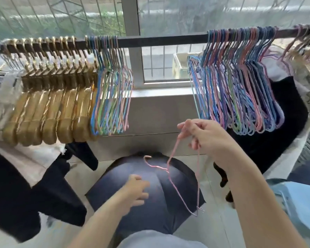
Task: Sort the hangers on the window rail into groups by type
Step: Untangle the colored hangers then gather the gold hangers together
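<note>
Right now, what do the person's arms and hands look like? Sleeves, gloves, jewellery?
Both forearms are bare as far as the frame shows; no sleeve cuffs in view. The left hand and right hand wear no gloves, and no rings, watch or bracelet show. The left hand is motion-blurred, so fine detail there is uncertain.

Soft, even daylight comes in through the large barred window (pixel 168 18) behind the dark horizontal metal rail (pixel 161 41), leaving the scene bright with only faint shadows. Glare streaks the glossy golden plastic hangers (pixel 48 111) at the left. The wide lens bows the rail and stretches the edges, the right corner smears, and the left hand (pixel 136 191) is motion-blurred.
</note>
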Available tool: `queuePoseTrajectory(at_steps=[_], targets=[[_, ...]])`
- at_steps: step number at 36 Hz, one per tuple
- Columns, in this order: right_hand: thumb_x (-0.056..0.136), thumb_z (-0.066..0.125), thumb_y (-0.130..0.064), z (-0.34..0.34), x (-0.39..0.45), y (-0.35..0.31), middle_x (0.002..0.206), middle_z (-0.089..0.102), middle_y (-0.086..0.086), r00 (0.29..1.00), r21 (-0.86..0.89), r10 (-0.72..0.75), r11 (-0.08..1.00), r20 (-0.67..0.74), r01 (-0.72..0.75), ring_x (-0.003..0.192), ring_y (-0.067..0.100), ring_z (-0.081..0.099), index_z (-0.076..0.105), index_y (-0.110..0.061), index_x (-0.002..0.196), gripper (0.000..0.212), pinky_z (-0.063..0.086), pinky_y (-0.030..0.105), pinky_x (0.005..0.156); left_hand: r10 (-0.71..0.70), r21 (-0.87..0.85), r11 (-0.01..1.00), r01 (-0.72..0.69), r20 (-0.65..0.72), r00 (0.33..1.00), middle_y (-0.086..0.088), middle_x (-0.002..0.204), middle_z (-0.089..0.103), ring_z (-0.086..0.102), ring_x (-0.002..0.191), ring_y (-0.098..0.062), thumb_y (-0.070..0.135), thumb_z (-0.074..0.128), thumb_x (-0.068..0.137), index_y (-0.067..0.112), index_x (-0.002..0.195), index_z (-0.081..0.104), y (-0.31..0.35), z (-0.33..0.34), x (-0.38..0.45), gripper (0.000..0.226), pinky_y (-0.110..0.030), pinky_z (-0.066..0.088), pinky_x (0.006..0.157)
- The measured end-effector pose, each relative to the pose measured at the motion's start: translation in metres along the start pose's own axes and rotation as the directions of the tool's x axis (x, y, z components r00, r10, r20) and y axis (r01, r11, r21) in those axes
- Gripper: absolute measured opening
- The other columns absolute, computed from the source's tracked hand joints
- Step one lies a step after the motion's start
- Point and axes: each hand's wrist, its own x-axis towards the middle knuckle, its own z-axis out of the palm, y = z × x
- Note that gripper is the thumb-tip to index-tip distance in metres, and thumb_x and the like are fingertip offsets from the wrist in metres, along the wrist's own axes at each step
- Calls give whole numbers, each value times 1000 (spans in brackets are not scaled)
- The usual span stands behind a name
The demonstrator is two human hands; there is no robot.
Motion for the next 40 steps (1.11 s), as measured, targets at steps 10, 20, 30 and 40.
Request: queuePoseTrajectory(at_steps=[10, 20, 30, 40], targets=[[102, 52, -37, 0, -8, -15, 77, 70, 5, 989, 166, -120, 981, 90, 104, 55, 9, 55, 74, -1, 101, 42, 46, 12, 54, 199, -439, 893, -103, 177, 964, -20, 134, 67, 68, 119, -36, 7, 52, 105, 8, 115, 72, -11, -48, -6, 23, -50, 49, 107], [87, 63, -47, -11, 4, -1, 58, 52, 1, 984, 393, -135, 904, -115, 170, 49, 15, 48, 65, -12, 74, 37, 53, 35, 69, 534, -823, 556, -118, 244, 810, -32, 156, 39, 23, 151, -50, 14, 15, 114, -7, 145, 42, -17, -98, -19, 46, -61, 6, 125], [106, 53, -28, 0, 21, 17, 92, 70, 4, 988, 144, -46, 987, -150, 68, 87, 17, 69, 65, -16, 103, 17, 57, 40, 94, 627, -870, 491, -51, 311, 714, -26, 147, 54, 7, 155, -47, 39, 22, 113, -4, 136, 55, -12, -120, -11, 59, -64, -13, 122], [99, 62, -34, 36, 22, 69, 116, 67, -7, 977, -182, 193, 968, 88, -175, 107, 14, 67, 59, -35, 123, 24, 52, 44, 103, 438, 20, 899, -438, -1, 899, 8, 118, 76, 66, 120, -10, 37, 54, 104, 25, 114, 78, 22, -80, -27, 28, -38, 42, 114]])
